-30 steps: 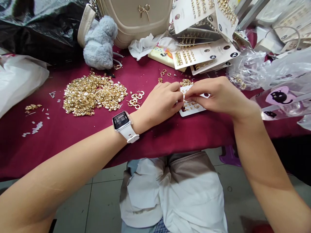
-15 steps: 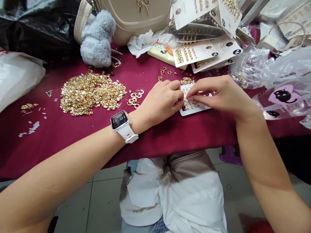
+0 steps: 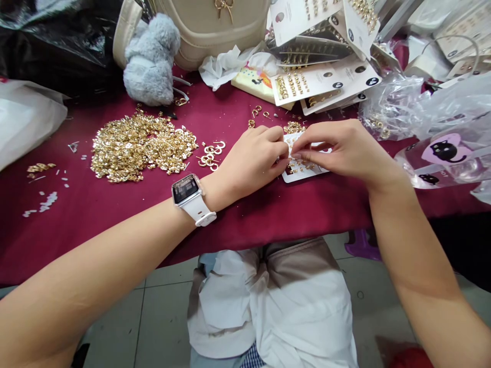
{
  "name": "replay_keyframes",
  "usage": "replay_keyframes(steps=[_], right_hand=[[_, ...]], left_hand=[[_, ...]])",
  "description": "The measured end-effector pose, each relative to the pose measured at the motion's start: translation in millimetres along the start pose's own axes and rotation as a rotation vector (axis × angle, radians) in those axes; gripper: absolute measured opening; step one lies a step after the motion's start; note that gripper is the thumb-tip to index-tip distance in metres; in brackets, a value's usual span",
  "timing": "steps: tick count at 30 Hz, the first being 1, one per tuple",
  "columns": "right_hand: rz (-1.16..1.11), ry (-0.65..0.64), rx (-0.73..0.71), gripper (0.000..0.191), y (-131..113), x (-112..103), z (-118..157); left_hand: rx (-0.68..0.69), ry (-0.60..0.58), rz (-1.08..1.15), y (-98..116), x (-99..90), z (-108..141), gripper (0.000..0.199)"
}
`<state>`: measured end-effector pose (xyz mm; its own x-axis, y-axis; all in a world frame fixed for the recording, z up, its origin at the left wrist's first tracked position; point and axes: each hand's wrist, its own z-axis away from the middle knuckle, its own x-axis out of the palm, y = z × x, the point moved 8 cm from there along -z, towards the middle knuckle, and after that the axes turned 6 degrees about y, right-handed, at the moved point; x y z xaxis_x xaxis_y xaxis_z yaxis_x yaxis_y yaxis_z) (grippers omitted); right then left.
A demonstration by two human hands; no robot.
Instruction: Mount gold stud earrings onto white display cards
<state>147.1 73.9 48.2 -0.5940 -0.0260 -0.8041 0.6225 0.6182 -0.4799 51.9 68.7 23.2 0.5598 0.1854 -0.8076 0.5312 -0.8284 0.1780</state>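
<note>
A white earring card [image 3: 301,177] with small gold pieces on it lies on the dark red cloth. My left hand [image 3: 255,159], with a watch [image 3: 187,191] on its wrist, is closed at the card's left edge; what its fingers grip is hidden. Over the card, the thumb and fingertips of my right hand [image 3: 337,148] are pinched together; anything between them is too small to make out. Just behind the card sits a little heap of gold pieces [image 3: 293,127]. Gold hoop earrings [image 3: 209,158] lie left of my left hand.
A large pile of gold earring backs [image 3: 141,145] spreads to the left. Finished-looking earring cards [image 3: 291,87] are stacked at the back. Behind stand a beige bag [image 3: 226,36] and a grey plush toy [image 3: 149,66]. Clear plastic bags [image 3: 448,148] crowd the right.
The view has shifted slightly, so everything sits a little further left. Both hands keep nearly the same pose at the card.
</note>
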Motion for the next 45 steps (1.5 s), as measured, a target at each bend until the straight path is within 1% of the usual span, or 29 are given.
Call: replay_keyframes(steps=[8, 17, 24, 34, 39, 45], right_hand=[[-0.015, -0.023, 0.020, 0.009, 2.5, 2.0, -0.4], [-0.037, -0.121, 0.053, 0.014, 2.8, 3.6, -3.3], [-0.043, -0.140, 0.053, 0.016, 2.3, 3.3, -2.6], [-0.047, -0.104, 0.061, 0.017, 0.5, 1.9, -2.3], [-0.014, -0.081, 0.044, 0.017, -2.1, 1.0, 0.0], [0.015, 0.004, 0.089, 0.016, 2.1, -2.6, 0.9]], left_hand=[[-0.022, -0.024, 0.007, -0.7, 1.4, -0.9, 0.022], [-0.021, -0.014, 0.025, -0.7, 0.4, -0.6, 0.021], [-0.066, -0.037, 0.023, -1.4, 1.6, -1.3, 0.022], [-0.043, -0.015, 0.025, -0.9, 0.7, -0.9, 0.022], [-0.041, -0.015, 0.021, -0.8, 1.0, -0.9, 0.020], [-0.041, -0.020, 0.013, -0.9, 1.6, -0.9, 0.019]])
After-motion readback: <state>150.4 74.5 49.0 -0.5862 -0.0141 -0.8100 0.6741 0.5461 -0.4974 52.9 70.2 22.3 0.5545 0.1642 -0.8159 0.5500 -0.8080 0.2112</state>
